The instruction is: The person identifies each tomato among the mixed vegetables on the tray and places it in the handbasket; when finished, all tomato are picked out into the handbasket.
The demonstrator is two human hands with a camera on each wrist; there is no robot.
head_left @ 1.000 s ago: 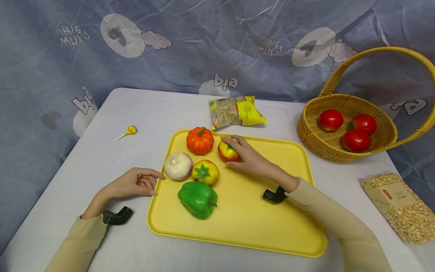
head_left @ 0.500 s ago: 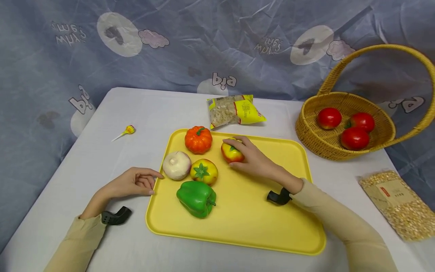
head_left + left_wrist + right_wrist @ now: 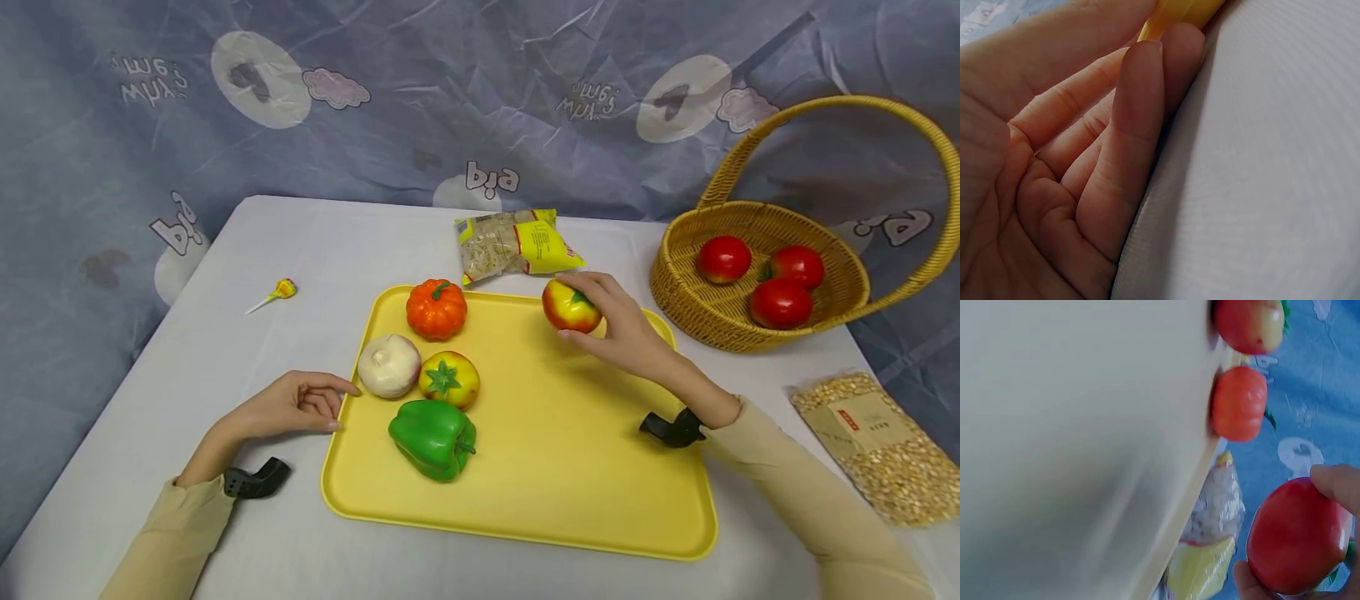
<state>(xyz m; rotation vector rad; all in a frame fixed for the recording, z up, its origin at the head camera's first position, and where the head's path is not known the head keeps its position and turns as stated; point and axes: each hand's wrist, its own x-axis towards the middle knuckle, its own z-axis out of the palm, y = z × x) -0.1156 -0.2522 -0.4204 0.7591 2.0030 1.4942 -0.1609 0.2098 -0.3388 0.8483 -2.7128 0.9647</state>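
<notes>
In the head view my right hand (image 3: 630, 329) holds a red-and-yellow tomato (image 3: 567, 307) above the back of the yellow tray (image 3: 570, 500). Its red underside shows in the right wrist view, the tomato (image 3: 1297, 536) lying between thumb and fingers. My left hand (image 3: 288, 407) pinches the tray's left rim, its other fingers curled in; the left wrist view shows a bit of the yellow rim (image 3: 1179, 12) at the fingertips. On the tray lie an orange pumpkin (image 3: 437, 310), a white onion-like bulb (image 3: 390, 367), a second red-and-yellow tomato (image 3: 450, 379) and a green bell pepper (image 3: 433, 439).
A wicker basket (image 3: 690, 312) with a tall handle stands at the back right, three red fruits (image 3: 782, 303) inside. Behind the tray is a yellow-and-clear food bag (image 3: 517, 246). A packet of grains (image 3: 877, 446) lies at right, a lollipop (image 3: 281, 290) at left.
My right hand has lifted the tomato off the tray and carried it to the right, towards the basket. The left hand stays at the tray rim.
</notes>
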